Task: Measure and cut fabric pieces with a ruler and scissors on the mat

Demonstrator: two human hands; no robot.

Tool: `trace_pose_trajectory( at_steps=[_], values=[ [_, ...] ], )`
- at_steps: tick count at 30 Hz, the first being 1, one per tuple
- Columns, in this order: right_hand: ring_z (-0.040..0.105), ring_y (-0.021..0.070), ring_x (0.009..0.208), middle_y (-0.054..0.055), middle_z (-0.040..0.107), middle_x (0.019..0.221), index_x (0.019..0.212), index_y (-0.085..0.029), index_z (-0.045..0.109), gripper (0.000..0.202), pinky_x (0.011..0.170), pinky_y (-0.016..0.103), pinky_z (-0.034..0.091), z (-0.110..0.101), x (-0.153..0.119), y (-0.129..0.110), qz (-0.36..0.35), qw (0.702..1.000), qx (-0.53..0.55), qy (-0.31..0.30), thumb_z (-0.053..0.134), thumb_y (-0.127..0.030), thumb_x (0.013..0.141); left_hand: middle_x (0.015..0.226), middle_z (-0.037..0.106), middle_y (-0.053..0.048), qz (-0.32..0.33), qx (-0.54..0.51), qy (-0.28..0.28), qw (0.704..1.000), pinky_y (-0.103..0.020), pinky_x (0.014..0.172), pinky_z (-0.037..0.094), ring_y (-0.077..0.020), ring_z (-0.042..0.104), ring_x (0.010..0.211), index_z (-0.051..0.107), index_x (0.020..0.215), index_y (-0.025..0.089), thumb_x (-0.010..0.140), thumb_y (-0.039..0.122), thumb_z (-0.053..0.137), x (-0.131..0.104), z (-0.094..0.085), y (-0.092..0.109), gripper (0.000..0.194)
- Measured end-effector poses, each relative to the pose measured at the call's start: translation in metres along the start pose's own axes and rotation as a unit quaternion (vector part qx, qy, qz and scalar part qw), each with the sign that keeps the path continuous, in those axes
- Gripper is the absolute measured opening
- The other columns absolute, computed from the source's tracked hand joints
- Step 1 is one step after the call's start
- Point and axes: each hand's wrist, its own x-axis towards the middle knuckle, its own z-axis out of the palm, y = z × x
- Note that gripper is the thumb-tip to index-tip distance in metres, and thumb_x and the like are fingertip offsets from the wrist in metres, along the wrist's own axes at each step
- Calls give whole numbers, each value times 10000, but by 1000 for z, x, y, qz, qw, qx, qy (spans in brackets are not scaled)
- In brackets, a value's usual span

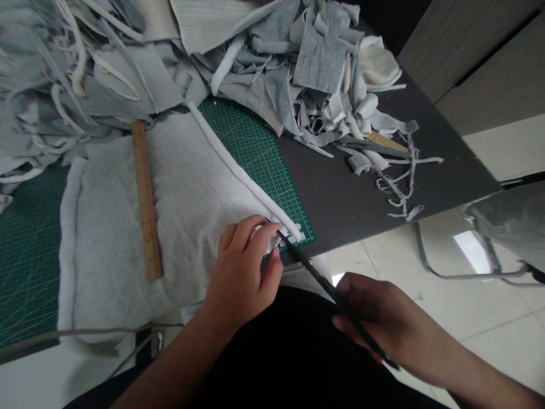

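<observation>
A piece of light grey fabric (187,165) lies flat on the green cutting mat, with a pale rolled or folded strip along its right edge. Over the near right corner of the fabric, my left hand (244,264) is closed, its thumb and fingers pinching the cloth there. My right hand (383,318) grips a pair of dark scissors (323,281), seen edge-on. Their tips reach the fabric edge right beside my left fingertips, which partly hide them. A wooden ruler (147,204) rests on top of the fabric, left of my left hand.
Heaps of grey and white fabric scraps (319,74) cover the far side of the dark table (340,193). The green cutting mat (25,244) shows on both sides of the fabric. A metal-framed chair (460,275) stands beyond the table's right edge.
</observation>
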Motion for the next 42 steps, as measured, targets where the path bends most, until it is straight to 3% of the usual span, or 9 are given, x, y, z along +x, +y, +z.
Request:
trace_pose_trajectory(
  at_steps=[3, 7, 12, 16, 22, 29, 32, 37, 42],
  values=[
    [408, 52, 539, -67, 476, 663, 834, -188, 524, 377, 464, 170, 304, 2, -1, -1, -2, 1000, -21, 6, 816, -426, 839, 1287, 685, -107, -1, 50, -29, 998, -514, 948, 449, -311, 588, 1127, 680, 1263, 215, 957, 141, 531, 17, -2, 12, 349],
    [376, 38, 491, -79, 457, 653, 827, -192, 516, 400, 434, 173, 274, 5, 0, 2, -3, 1000, 10, 1, 820, -451, 830, 1115, 757, -84, 32, 72, -69, 995, -547, 953, 396, -314, 612, 1092, 730, 1122, 215, 939, 169, 568, 27, -1, 25, 248],
    [367, 26, 464, -83, 477, 664, 848, -193, 517, 406, 421, 170, 274, 3, 4, 10, -7, 999, 51, -10, 838, -440, 819, 1300, 665, -138, 22, 80, -26, 996, -529, 910, 406, -338, 588, 1109, 648, 1317, 207, 835, 119, 598, -1, 10, 30, 492],
    [379, 27, 462, -88, 485, 667, 878, -199, 518, 379, 429, 165, 281, 0, 6, 16, -1, 997, 70, -25, 835, -402, 835, 1181, 638, -154, -23, 93, 3, 995, -481, 841, 444, -333, 588, 1018, 567, 1370, 168, 805, 101, 618, -20, 25, 22, 571],
    [358, 34, 489, -85, 473, 672, 868, -198, 522, 372, 444, 175, 262, -2, 9, 15, -14, 998, 49, -21, 838, -391, 830, 997, 651, -108, -36, 68, 79, 994, -433, 805, 501, -289, 587, 919, 541, 1143, 151, 892, 88, 608, -17, 37, 13, 268],
    [399, 78, 624, -50, 492, 720, 877, -188, 561, 343, 528, 194, 301, -6, 9, 17, -32, 999, 14, -5, 828, -399, 834, 936, 656, -70, -49, 55, 44, 996, -418, 791, 519, -265, 592, 885, 604, 984, 185, 951, 87, 578, -14, 34, 6, 106],
    [393, 77, 606, -52, 484, 701, 865, -189, 550, 339, 526, 201, 299, -7, 7, 12, -11, 1000, -8, -12, 810, -407, 844, 907, 674, -62, -31, 54, 51, 997, -405, 789, 516, -254, 597, 871, 617, 937, 193, 974, 102, 557, -16, 34, 2, 114],
    [388, 74, 604, -57, 464, 691, 825, -191, 511, 356, 531, 203, 297, -8, 1, 4, -1, 999, -45, -13, 804, -394, 837, 947, 721, -64, 43, 40, 78, 995, -389, 791, 521, -243, 611, 868, 657, 1038, 173, 979, 108, 564, -21, 36, -3, 128],
    [329, 60, 575, -63, 456, 696, 863, -189, 512, 325, 505, 205, 253, -6, -2, 7, 2, 999, -39, -16, 772, -385, 864, 944, 731, -68, 68, 41, 67, 995, -398, 788, 519, -247, 612, 863, 682, 1034, 161, 962, 111, 589, -23, 36, -4, 128]
  ],
)
